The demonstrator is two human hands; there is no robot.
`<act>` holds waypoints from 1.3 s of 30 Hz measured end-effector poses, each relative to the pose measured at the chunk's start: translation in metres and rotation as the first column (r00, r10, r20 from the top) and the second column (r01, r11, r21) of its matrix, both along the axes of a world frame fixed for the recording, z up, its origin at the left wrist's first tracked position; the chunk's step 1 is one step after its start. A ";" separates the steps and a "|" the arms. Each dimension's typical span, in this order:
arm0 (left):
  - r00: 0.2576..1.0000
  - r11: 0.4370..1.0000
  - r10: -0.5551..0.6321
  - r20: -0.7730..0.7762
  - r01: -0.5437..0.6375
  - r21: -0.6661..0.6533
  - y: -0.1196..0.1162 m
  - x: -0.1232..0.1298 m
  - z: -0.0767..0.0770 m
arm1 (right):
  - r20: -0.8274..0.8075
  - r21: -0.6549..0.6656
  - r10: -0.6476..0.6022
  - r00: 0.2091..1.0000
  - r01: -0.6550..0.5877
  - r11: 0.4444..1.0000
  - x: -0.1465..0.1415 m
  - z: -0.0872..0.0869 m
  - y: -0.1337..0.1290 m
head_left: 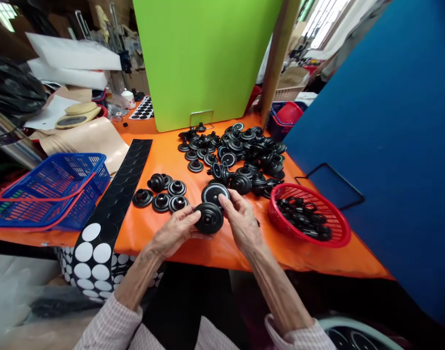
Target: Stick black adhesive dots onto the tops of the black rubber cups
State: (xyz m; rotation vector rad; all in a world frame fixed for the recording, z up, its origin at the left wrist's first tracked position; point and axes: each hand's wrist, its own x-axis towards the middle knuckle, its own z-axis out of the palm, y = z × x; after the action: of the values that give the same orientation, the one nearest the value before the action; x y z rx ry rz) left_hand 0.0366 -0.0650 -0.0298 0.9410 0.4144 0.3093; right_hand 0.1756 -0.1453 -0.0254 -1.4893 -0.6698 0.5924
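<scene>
Near the front of the orange table, my left hand is closed on a round black stepped disc, its thumb on the rim. My right hand pinches a second black disc with a pale ring on its face, just behind the first one. The two discs overlap in view, and I cannot tell whether they touch. To the left stand several black stepped discs with raised hubs. Behind my hands lies a large heap of similar discs.
A red basket of small black parts is at right. A black strip with white round stickers hangs over the front edge beside a blue basket. Upright green and blue boards bound the table.
</scene>
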 end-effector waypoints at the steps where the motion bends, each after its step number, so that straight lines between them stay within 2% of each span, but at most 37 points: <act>1: 0.998 0.993 0.064 -0.020 -0.062 0.104 -0.006 0.000 0.000 | 0.015 0.006 -0.038 0.999 0.038 0.999 0.002 -0.005 0.006; 2: 0.988 0.965 0.148 -0.034 -0.137 0.224 -0.012 0.000 -0.001 | 0.052 0.002 -0.089 0.995 0.089 0.996 0.005 -0.010 0.012; 4: 0.946 0.857 0.321 -0.035 -0.275 0.436 -0.026 -0.002 -0.003 | 0.155 -0.024 -0.186 0.970 0.192 0.981 0.011 -0.020 0.023; 5: 0.925 0.813 0.379 -0.037 -0.313 0.490 -0.032 -0.005 -0.004 | 0.209 -0.038 -0.213 0.954 0.226 0.973 0.014 -0.023 0.026; 6: 0.912 0.800 0.406 -0.051 -0.328 0.502 -0.036 -0.007 -0.006 | 0.257 -0.052 -0.222 0.941 0.243 0.969 0.017 -0.024 0.029; 8: 0.911 0.850 0.398 -0.107 -0.323 0.417 -0.038 -0.012 -0.011 | 0.348 -0.078 -0.212 0.913 0.254 0.964 0.019 -0.020 0.027; 10: 0.923 0.917 0.350 -0.160 -0.303 0.258 -0.034 -0.016 -0.016 | 0.439 -0.081 -0.200 0.876 0.260 0.962 0.021 -0.008 0.016; 12: 0.925 0.943 0.329 -0.190 -0.314 0.108 -0.028 -0.020 -0.021 | 0.584 -0.111 -0.182 0.791 0.300 0.947 0.028 0.006 -0.004; 13: 0.922 0.944 0.330 -0.201 -0.327 0.049 -0.026 -0.022 -0.022 | 0.686 -0.171 -0.141 0.714 0.346 0.923 0.036 0.013 -0.017; 14: 0.920 0.941 0.330 -0.209 -0.338 0.000 -0.024 -0.023 -0.022 | 0.778 -0.255 -0.072 0.624 0.420 0.871 0.048 0.019 -0.030; 15: 0.919 0.937 0.330 -0.214 -0.346 -0.041 -0.022 -0.025 -0.021 | 0.838 -0.357 0.017 0.546 0.525 0.773 0.062 0.023 -0.043; 16: 0.919 0.933 0.328 -0.218 -0.351 -0.076 -0.022 -0.026 -0.021 | 0.852 -0.472 0.159 0.498 0.602 0.644 0.078 0.025 -0.054; 17: 0.919 0.929 0.326 -0.223 -0.355 -0.106 -0.021 -0.027 -0.019 | 0.838 -0.518 0.213 0.502 0.613 0.596 0.095 0.024 -0.064; 19: 0.917 0.921 0.321 -0.235 -0.360 -0.147 -0.021 -0.028 -0.017 | 0.798 -0.595 0.315 0.514 0.588 0.548 0.125 0.018 -0.076; 21: 0.921 0.920 0.311 -0.235 -0.354 -0.168 -0.021 -0.027 -0.016 | 0.759 -0.648 0.393 0.519 0.547 0.530 0.146 0.008 -0.080; 24: 0.931 0.926 0.296 -0.214 -0.335 -0.174 -0.021 -0.026 -0.017 | 0.735 -0.678 0.458 0.501 0.527 0.512 0.158 -0.002 -0.079; 28: 0.935 0.930 0.289 -0.205 -0.325 -0.170 -0.021 -0.028 -0.020 | 0.761 -0.649 0.458 0.459 0.556 0.520 0.147 0.009 -0.085; 29: 0.937 0.933 0.285 -0.201 -0.319 -0.165 -0.021 -0.028 -0.020 | 0.784 -0.620 0.436 0.441 0.553 0.556 0.139 0.014 -0.088; 30: 0.940 0.936 0.281 -0.195 -0.313 -0.159 -0.022 -0.029 -0.020 | 0.814 -0.579 0.395 0.426 0.530 0.619 0.128 0.018 -0.091; 32: 0.945 0.942 0.271 -0.185 -0.300 -0.149 -0.022 -0.028 -0.019 | 0.861 -0.455 0.277 0.426 0.407 0.792 0.098 0.019 -0.096; 33: 0.946 0.944 0.269 -0.181 -0.297 -0.146 -0.022 -0.027 -0.019 | 0.865 -0.389 0.225 0.449 0.317 0.865 0.080 0.015 -0.097; 34: 0.946 0.944 0.270 -0.179 -0.296 -0.144 -0.022 -0.026 -0.019 | 0.858 -0.349 0.209 0.470 0.233 0.908 0.062 0.008 -0.098; 35: 0.946 0.945 0.269 -0.179 -0.295 -0.142 -0.022 -0.026 -0.018 | 0.850 -0.333 0.219 0.479 0.166 0.928 0.044 -0.002 -0.097; 37: 0.946 0.946 0.270 -0.182 -0.296 -0.134 -0.023 -0.025 -0.018 | 0.831 -0.342 0.247 0.498 0.109 0.933 0.018 -0.024 -0.096; 39: 0.945 0.948 0.268 -0.186 -0.294 -0.126 -0.023 -0.026 -0.018 | 0.805 -0.357 0.264 0.532 0.078 0.931 0.006 -0.043 -0.095</act>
State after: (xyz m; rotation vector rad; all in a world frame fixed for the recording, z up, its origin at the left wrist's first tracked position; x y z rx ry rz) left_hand 0.0102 -0.0883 -0.0478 0.7595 0.7203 0.4549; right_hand 0.1812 -0.2405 -0.0680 -2.1025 -1.4785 -0.0112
